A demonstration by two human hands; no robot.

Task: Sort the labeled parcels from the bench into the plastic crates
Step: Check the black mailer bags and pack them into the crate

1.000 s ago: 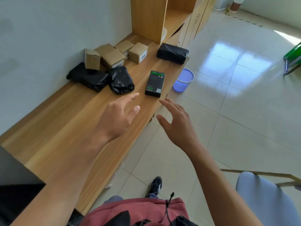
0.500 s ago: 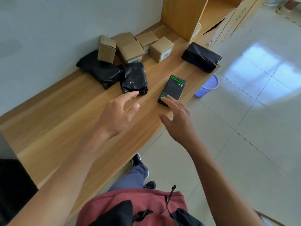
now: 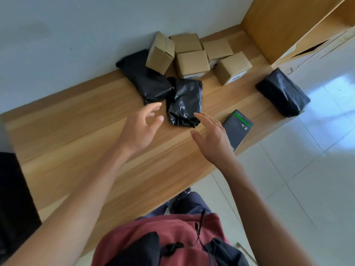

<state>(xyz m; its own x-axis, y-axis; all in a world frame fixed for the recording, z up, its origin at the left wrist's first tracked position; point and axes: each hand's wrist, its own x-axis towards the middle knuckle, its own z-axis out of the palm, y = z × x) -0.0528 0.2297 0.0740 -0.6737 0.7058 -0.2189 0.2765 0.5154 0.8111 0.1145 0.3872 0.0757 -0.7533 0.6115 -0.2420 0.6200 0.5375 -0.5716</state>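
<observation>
On the wooden bench [image 3: 80,131] lies a crumpled black plastic parcel [image 3: 184,100]. My left hand [image 3: 140,129] hovers just left of it, fingers spread and holding nothing. My right hand [image 3: 211,139] reaches in from the right, its fingertips at the parcel's near right corner, also holding nothing. A longer black parcel [image 3: 144,77] lies behind-left against the wall. A dark box with a green label [image 3: 238,127] sits by the bench's front edge, right of my right hand. A third black parcel [image 3: 282,93] rests at the bench's right end. No crate is in view.
Several small cardboard boxes [image 3: 192,62] cluster against the wall behind the parcels. A wooden shelf unit [image 3: 284,25] rises at the bench's far right. Tiled floor [image 3: 297,179] lies to the right. A dark object [image 3: 15,189] sits at the left edge.
Both hands have moved forward over the bench toward the crumpled black parcel; the right hand has shifted off the dark green-labelled box. The view has swung closer and more downward.
</observation>
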